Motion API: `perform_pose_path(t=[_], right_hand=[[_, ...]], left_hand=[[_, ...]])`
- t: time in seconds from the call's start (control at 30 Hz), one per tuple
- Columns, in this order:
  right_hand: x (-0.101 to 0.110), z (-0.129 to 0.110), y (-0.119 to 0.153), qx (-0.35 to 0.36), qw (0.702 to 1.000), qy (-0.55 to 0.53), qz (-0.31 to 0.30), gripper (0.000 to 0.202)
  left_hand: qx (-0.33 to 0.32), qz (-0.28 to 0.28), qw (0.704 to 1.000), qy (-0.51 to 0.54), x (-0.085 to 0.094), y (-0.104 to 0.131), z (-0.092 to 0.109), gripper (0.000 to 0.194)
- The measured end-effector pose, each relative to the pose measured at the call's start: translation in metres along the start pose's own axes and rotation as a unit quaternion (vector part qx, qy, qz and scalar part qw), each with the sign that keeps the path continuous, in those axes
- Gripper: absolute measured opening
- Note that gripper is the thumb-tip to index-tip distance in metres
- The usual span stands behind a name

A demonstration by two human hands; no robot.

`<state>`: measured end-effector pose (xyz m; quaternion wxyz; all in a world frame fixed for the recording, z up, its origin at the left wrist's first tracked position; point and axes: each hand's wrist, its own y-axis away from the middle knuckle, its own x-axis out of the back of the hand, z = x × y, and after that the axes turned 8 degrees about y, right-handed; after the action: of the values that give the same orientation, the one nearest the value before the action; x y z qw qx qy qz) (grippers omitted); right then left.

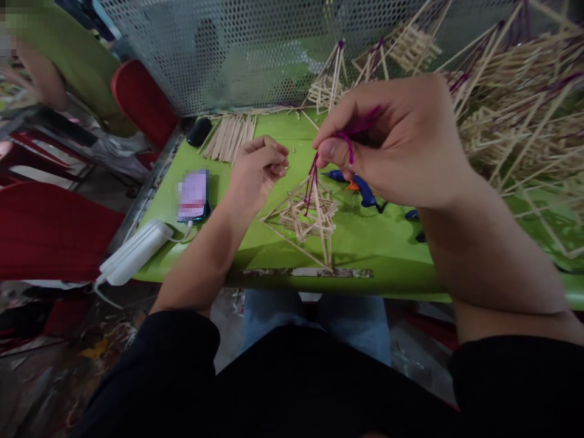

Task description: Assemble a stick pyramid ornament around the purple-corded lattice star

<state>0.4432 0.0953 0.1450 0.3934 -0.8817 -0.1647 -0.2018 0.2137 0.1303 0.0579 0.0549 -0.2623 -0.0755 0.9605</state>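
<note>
Tabletop (pixel 387 243): stick frame (pixel 314 230) below right hand (pixel 401 137) pinching cord (pixel 367 118); left hand (pixel 256 167) curled, grip unclear.

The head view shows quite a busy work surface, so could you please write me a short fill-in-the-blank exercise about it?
1. The right hand pinches string that is coloured ____.
2. The tabletop is coloured ____.
3. The mostly blue glue gun also shows a small part coloured ____.
4. Seen by the wearer, the phone lies to the ____ of the glue gun.

Missing words: purple; green; orange; left.
</note>
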Motion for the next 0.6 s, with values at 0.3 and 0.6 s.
perform_pose_path(t=[0.3, 0.6], right_hand=[[0.003, 0.008, 0.001, -0.042, 0.999, 0.021, 0.005, 0.031], [-0.007, 0.019, 0.004, -0.020, 0.999, -0.015, 0.032, 0.026]], left_hand=[[-0.031, 0.003, 0.996, -0.084, 0.000, -0.002, -0.006, 0.019], [-0.040, -0.010, 0.993, -0.110, -0.004, 0.003, -0.003, 0.019]])
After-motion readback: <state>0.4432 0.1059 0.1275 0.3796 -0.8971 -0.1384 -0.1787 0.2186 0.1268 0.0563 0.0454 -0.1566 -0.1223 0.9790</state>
